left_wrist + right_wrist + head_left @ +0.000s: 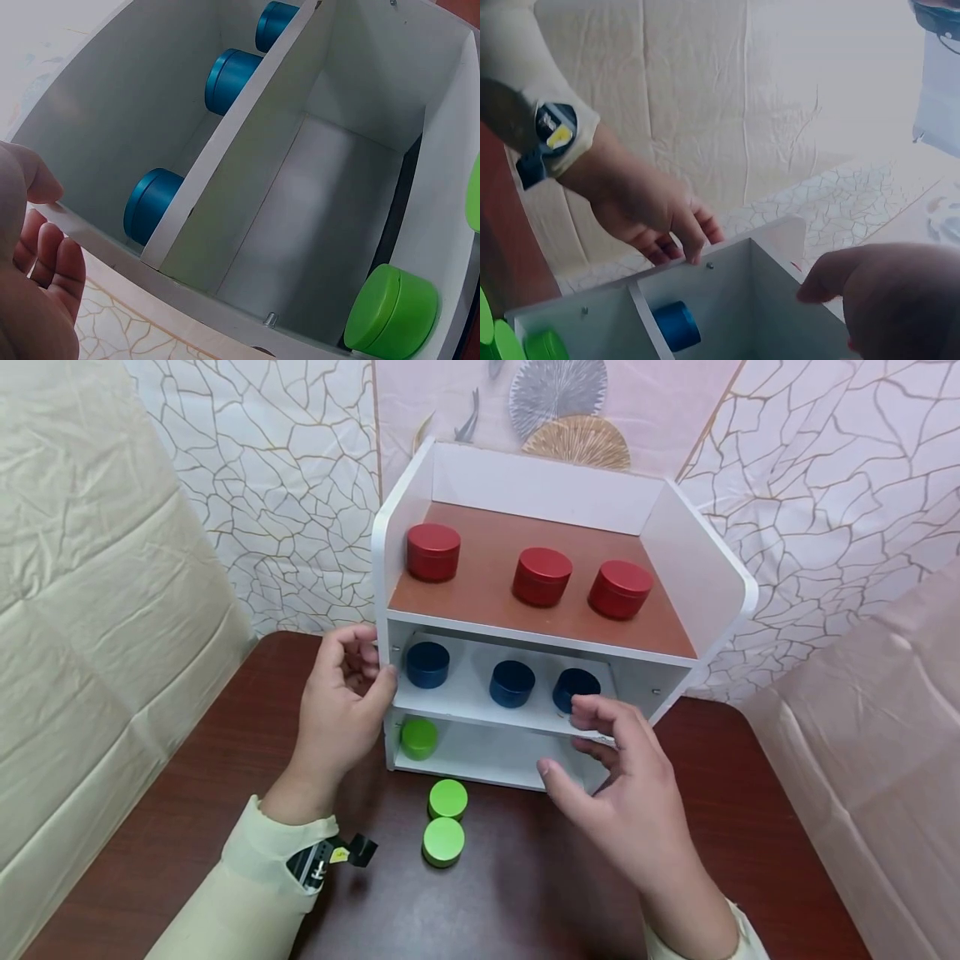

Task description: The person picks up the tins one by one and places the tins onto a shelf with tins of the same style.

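A white shelf unit (540, 639) with a brown top board stands in front of me. My left hand (341, 702) holds the front edge of its left side panel, thumb at the edge and curled fingers along the outside. My right hand (626, 785) hovers before the right part of the shelf, fingers loosely bent and holding nothing. Its fingertips overlap the right-hand blue tin (573, 687) in the head view. Two more blue tins, one at left (154, 206) and one in the middle (512, 683), share that middle level. A green tin (418, 739) sits on the lowest level at left.
Three round red tins (542, 577) stand on the top board. Two green tins, a nearer one (443, 842) and a farther one (447, 799), stand close together on the dark table (525, 893) before the shelf. Patterned cloth (285, 502) hangs behind.
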Tool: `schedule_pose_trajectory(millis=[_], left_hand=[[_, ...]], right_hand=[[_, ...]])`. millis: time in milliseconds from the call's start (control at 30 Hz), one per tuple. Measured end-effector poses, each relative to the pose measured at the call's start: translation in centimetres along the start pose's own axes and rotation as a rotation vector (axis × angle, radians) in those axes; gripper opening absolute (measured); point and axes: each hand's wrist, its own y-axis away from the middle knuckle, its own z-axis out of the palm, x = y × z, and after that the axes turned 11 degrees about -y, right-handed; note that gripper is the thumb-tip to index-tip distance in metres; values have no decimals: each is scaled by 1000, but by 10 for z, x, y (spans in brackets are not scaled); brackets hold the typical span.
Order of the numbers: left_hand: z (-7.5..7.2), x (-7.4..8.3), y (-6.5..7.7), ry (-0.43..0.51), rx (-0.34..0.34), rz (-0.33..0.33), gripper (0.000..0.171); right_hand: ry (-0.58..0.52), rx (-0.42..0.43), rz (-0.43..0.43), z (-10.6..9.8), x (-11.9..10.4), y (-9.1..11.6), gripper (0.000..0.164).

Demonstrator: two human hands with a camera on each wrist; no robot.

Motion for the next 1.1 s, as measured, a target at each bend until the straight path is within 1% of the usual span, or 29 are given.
schedule_pose_trajectory(millis=[100,233,467,600,733,833,867,967,1100], left_hand=[[-1,0,0,-3,3,-1,44],[-1,0,0,-8,2,-6,45],[-2,0,1,-6,0,-7,44],[-2,0,0,-3,0,-5,44],[-2,-1,0,-2,-2,-6,44],[-1,-1,0,3,-4,-5,44],[-1,-1,0,5,-4,-4,44],[0,-1,0,6,-4,1,43],[0,-1,-1,4,-2,4,43]], right_hand=[[-113,-60,-36,2,0,2,71],[-220,-160,-77,6,5,2,72],[-280,-326,-98,16,22,1,77],[-331,-398,-98,25,39,-4,78],[-361,-445,-102,36,62,-7,76],[-365,-480,-105,45,79,-7,74],[-363,-492,-93,48,84,-6,73],[-344,-528,-79,56,96,-3,71],[-313,-564,-51,65,104,0,70]])
